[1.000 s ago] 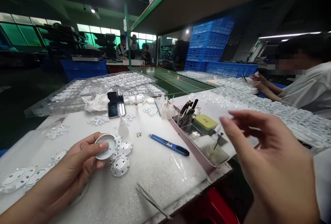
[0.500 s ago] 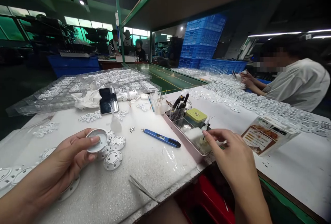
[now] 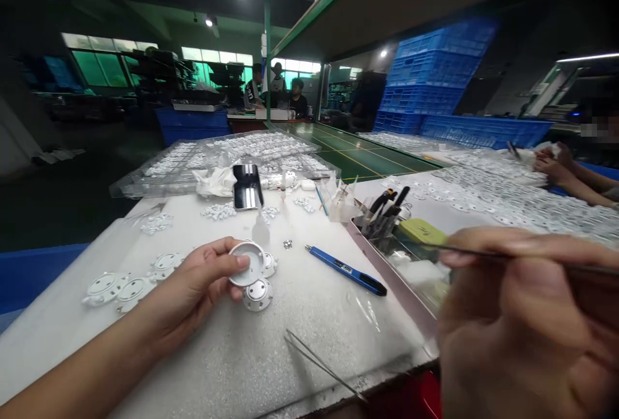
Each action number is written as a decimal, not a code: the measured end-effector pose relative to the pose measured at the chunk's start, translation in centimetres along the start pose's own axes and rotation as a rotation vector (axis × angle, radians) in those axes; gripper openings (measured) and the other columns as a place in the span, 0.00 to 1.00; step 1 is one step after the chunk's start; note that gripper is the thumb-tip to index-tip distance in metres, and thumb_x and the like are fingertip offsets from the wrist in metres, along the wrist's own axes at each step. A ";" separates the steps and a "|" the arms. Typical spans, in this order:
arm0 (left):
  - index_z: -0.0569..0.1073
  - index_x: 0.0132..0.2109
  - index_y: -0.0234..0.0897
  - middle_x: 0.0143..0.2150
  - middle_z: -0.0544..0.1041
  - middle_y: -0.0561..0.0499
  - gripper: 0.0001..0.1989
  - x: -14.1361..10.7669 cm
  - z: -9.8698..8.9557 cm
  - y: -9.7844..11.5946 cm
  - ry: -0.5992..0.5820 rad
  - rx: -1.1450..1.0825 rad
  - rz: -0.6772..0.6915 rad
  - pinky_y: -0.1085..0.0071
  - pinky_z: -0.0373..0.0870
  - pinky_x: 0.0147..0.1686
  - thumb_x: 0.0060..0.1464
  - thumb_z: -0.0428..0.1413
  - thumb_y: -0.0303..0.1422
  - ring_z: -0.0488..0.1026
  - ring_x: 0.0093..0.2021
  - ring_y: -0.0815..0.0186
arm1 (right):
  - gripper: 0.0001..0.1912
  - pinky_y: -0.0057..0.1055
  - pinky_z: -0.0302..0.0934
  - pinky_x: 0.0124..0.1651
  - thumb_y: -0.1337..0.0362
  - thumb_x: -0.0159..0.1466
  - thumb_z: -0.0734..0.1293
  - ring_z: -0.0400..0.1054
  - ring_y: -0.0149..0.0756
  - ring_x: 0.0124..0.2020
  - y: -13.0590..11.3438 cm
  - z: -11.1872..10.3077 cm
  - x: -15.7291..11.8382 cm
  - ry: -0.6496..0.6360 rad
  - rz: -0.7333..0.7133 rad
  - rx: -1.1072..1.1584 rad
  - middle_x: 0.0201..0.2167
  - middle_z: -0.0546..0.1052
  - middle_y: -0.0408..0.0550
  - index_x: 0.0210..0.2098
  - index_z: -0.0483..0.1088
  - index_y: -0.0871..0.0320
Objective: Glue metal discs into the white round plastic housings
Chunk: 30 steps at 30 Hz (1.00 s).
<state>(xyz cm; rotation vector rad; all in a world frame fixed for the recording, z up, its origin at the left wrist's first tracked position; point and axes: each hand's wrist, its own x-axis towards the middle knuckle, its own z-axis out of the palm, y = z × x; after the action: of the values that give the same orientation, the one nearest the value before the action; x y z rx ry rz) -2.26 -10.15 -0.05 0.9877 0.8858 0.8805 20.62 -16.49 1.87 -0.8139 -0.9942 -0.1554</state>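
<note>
My left hand (image 3: 207,277) grips a round white shallow cup-shaped part (image 3: 252,263) by its rim, thumb inside and its hollow side facing me. Just beyond and below lie more white round parts (image 3: 258,294) with small dark holes. Close to the camera and blurred, my right hand (image 3: 527,322) is closed around a thin dark stick-like tool (image 3: 478,252), its tip pointing left; its exact kind is unclear. A blue pen-shaped screwdriver (image 3: 345,269) lies between my hands. Tweezers (image 3: 324,364) rest near the front table edge.
A pink organizer box (image 3: 387,274) holds pliers and a yellow-green tin (image 3: 423,232). Behind stand a phone (image 3: 247,187), a small squeeze bottle (image 3: 261,232) and clear trays (image 3: 232,155) of white parts. At right, a co-worker's hands (image 3: 556,164) are above rows of parts.
My right hand has risen from the organizer box towards the camera, bringing the thin dark tool with it. The view has turned left; my left hand still holds the white cup-shaped part.
</note>
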 end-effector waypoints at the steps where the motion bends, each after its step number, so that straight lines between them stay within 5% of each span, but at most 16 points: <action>1: 0.73 0.33 0.32 0.30 0.72 0.53 0.04 0.1 -0.2 -0.2 -0.025 -0.003 0.008 0.84 0.70 0.22 0.53 0.62 0.27 0.68 0.24 0.76 | 0.03 0.38 0.58 0.28 0.69 0.64 0.64 0.65 0.37 0.27 0.2 1.2 -0.8 -0.061 -0.095 0.152 0.27 0.68 0.43 0.36 0.68 0.55; 5: 0.72 0.34 0.31 0.30 0.73 0.52 0.04 0.2 -0.3 -0.4 -0.095 -0.035 0.016 0.84 0.70 0.22 0.54 0.61 0.26 0.69 0.25 0.76 | 0.09 0.36 0.61 0.31 0.73 0.66 0.60 0.68 0.34 0.29 1.9 4.2 -3.9 -0.264 -0.102 0.396 0.29 0.73 0.42 0.42 0.67 0.55; 12: 0.72 0.36 0.30 0.31 0.74 0.51 0.04 -0.1 0.1 -0.4 -0.133 -0.057 0.002 0.84 0.69 0.21 0.54 0.61 0.26 0.69 0.24 0.77 | 0.12 0.36 0.62 0.39 0.76 0.67 0.58 0.70 0.33 0.36 3.0 3.9 -5.0 -0.627 -0.013 0.399 0.35 0.73 0.44 0.46 0.64 0.55; 27: 0.72 0.37 0.30 0.33 0.75 0.50 0.06 0.1 -0.2 -0.9 -0.167 -0.068 -0.003 0.84 0.72 0.21 0.54 0.62 0.27 0.71 0.26 0.75 | 0.12 0.32 0.66 0.43 0.76 0.67 0.59 0.71 0.31 0.40 3.4 3.6 -5.4 -0.639 0.028 0.386 0.38 0.75 0.45 0.47 0.65 0.56; 30: 0.72 0.37 0.31 0.31 0.75 0.51 0.07 0.1 -0.2 -0.9 -0.164 -0.062 -0.001 0.84 0.71 0.21 0.54 0.62 0.27 0.70 0.24 0.76 | 0.11 0.34 0.67 0.41 0.76 0.67 0.59 0.72 0.33 0.39 3.3 3.4 -5.5 -0.557 0.055 0.406 0.37 0.76 0.45 0.45 0.66 0.57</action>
<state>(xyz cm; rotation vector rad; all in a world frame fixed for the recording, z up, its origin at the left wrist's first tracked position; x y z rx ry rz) -2.26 -10.28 -0.97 0.9908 0.7161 0.8093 16.70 -13.18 -3.29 -0.5127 -1.4645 0.3315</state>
